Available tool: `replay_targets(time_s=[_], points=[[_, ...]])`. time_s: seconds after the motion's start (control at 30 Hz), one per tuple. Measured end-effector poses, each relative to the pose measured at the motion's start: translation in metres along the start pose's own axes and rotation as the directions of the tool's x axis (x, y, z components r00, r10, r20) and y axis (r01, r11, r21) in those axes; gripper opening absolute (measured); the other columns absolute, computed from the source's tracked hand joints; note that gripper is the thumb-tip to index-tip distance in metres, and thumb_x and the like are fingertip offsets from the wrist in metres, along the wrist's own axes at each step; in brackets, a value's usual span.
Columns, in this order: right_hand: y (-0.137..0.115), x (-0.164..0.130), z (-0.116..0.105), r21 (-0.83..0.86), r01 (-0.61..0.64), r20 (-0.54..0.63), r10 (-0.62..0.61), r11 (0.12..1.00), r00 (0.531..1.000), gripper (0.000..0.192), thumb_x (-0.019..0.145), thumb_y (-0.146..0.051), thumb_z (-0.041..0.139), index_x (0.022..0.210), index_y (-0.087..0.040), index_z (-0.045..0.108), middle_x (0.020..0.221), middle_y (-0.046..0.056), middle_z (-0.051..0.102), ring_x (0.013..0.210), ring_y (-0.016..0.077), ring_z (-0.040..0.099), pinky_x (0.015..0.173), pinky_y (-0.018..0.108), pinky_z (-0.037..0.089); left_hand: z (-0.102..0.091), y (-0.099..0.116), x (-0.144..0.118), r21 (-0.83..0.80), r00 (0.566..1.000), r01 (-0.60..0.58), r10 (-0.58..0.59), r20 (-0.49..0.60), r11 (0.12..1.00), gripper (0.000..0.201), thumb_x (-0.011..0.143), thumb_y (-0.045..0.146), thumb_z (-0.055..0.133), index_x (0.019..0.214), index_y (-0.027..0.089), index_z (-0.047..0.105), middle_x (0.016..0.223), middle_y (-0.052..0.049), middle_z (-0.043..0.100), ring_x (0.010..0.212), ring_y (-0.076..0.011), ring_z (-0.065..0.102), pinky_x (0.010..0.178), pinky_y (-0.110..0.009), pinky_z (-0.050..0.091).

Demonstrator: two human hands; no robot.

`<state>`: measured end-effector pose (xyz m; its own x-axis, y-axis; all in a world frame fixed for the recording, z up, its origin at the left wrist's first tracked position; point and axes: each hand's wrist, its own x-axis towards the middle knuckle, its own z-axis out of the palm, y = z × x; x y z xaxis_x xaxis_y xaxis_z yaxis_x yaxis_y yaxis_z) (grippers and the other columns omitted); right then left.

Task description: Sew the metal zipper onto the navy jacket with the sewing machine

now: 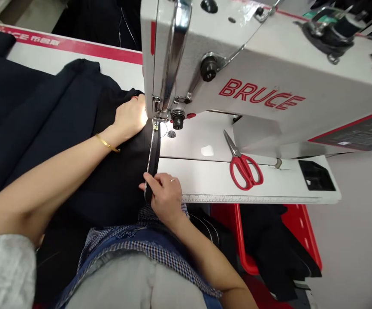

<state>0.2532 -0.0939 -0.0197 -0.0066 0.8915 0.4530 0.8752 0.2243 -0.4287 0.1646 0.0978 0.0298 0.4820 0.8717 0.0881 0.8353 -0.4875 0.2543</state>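
Observation:
A dark navy fabric (53,124) lies spread over the left of the sewing table, with a black zipper strip (152,150) running along its right edge up to the presser foot (155,124). My left hand (129,118) presses flat on the fabric just left of the needle, a gold bangle on its wrist. My right hand (163,193) pinches the near end of the zipper at the table's front edge. The white sewing machine (263,64) marked BRUCE looms above.
Red-handled scissors (243,165) lie on the white table (211,176) right of the needle, under the machine arm. A ruler strip runs along the table's front edge. A red bin (304,240) holding dark fabric stands below at the right.

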Motion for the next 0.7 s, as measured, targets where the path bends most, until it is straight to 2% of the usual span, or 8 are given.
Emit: replay_targets(time_s=[0.13, 0.23, 0.3, 0.37, 0.43, 0.53, 0.6, 0.7], points=[[-0.016, -0.023, -0.003, 0.196, 0.117, -0.004, -0.119, 0.974, 0.993, 0.031, 0.084, -0.040, 0.053, 0.103, -0.016, 0.059, 0.065, 0.002, 0.058, 0.063, 0.0120, 0.054, 0.060, 0.027, 0.040, -0.009, 0.018, -0.067, -0.259, 0.963, 0.016, 0.055, 0.265, 0.966, 0.042, 0.081, 0.044, 0.046, 0.112, 0.015, 0.046, 0.066, 0.002, 0.057, 0.064, -0.0158, 0.057, 0.061, -0.027, 0.039], [-0.027, -0.043, 0.005, 0.418, 0.187, 0.049, -0.228, 0.889, 0.972, 0.027, 0.084, -0.039, 0.051, 0.104, -0.021, 0.058, 0.069, 0.001, 0.060, 0.067, 0.0129, 0.056, 0.065, 0.026, 0.044, -0.012, 0.025, -0.122, -0.574, 0.861, 0.291, 0.052, 0.506, 0.766, 0.059, 0.075, 0.037, 0.054, 0.128, 0.024, 0.031, 0.072, 0.004, 0.057, 0.057, -0.0113, 0.056, 0.057, -0.024, 0.044], [-0.031, -0.061, 0.014, 0.585, 0.065, 0.140, -0.179, 0.808, 0.974, 0.024, 0.085, -0.038, 0.049, 0.101, -0.023, 0.057, 0.074, 0.000, 0.062, 0.070, 0.0122, 0.058, 0.069, 0.025, 0.047, -0.014, 0.021, -0.143, -0.662, 0.811, 0.491, -0.019, 0.585, 0.566, 0.063, 0.076, 0.034, 0.050, 0.132, 0.024, 0.024, 0.077, 0.003, 0.056, 0.057, -0.0102, 0.055, 0.055, -0.024, 0.045], [-0.030, -0.079, 0.024, 0.678, -0.196, 0.282, -0.005, 0.709, 0.959, 0.021, 0.084, -0.038, 0.049, 0.095, -0.021, 0.056, 0.078, 0.001, 0.063, 0.071, 0.0117, 0.059, 0.067, 0.024, 0.049, -0.019, 0.009, -0.151, -0.669, 0.780, 0.590, -0.108, 0.616, 0.452, 0.063, 0.075, 0.034, 0.050, 0.132, 0.020, 0.025, 0.075, 0.002, 0.054, 0.051, -0.0082, 0.050, 0.050, -0.022, 0.042], [-0.023, -0.092, 0.034, 0.692, -0.490, 0.434, 0.236, 0.530, 0.869, 0.022, 0.081, -0.038, 0.052, 0.093, -0.019, 0.054, 0.083, 0.003, 0.063, 0.072, 0.0126, 0.060, 0.065, 0.025, 0.050, -0.027, -0.007, -0.149, -0.604, 0.782, 0.588, -0.186, 0.595, 0.538, 0.061, 0.074, 0.039, 0.051, 0.128, 0.019, 0.034, 0.067, 0.004, 0.049, 0.045, -0.0071, 0.043, 0.045, -0.021, 0.036], [-0.011, -0.093, 0.046, 0.683, -0.686, 0.568, 0.410, 0.248, 0.714, 0.037, 0.075, -0.039, 0.059, 0.106, -0.019, 0.050, 0.101, 0.007, 0.061, 0.089, 0.0160, 0.060, 0.078, 0.030, 0.050, -0.038, -0.025, -0.141, -0.328, 0.854, 0.374, -0.184, 0.487, 0.868, 0.049, 0.074, 0.045, 0.050, 0.116, 0.020, 0.050, 0.062, 0.002, 0.051, 0.051, -0.0123, 0.049, 0.050, -0.024, 0.038], [-0.007, -0.084, 0.051, 0.735, -0.659, 0.574, 0.370, 0.160, 0.730, 0.047, 0.073, -0.039, 0.062, 0.114, -0.020, 0.048, 0.116, 0.007, 0.056, 0.107, 0.0176, 0.053, 0.094, 0.033, 0.041, -0.041, -0.028, -0.138, -0.097, 0.908, 0.145, -0.094, 0.408, 0.985, 0.040, 0.078, 0.041, 0.044, 0.110, 0.021, 0.055, 0.078, -0.002, 0.060, 0.070, -0.0195, 0.057, 0.063, -0.030, 0.044], [-0.017, -0.067, 0.053, 0.753, -0.657, 0.641, 0.261, -0.036, 0.721, 0.052, 0.068, -0.038, 0.067, 0.115, -0.022, 0.050, 0.123, 0.003, 0.052, 0.118, 0.0180, 0.044, 0.104, 0.034, 0.030, -0.039, -0.020, -0.137, 0.073, 0.944, -0.068, 0.041, 0.327, 0.995, 0.038, 0.084, 0.033, 0.033, 0.113, 0.022, 0.054, 0.111, -0.004, 0.058, 0.095, -0.0254, 0.057, 0.078, -0.037, 0.046]])
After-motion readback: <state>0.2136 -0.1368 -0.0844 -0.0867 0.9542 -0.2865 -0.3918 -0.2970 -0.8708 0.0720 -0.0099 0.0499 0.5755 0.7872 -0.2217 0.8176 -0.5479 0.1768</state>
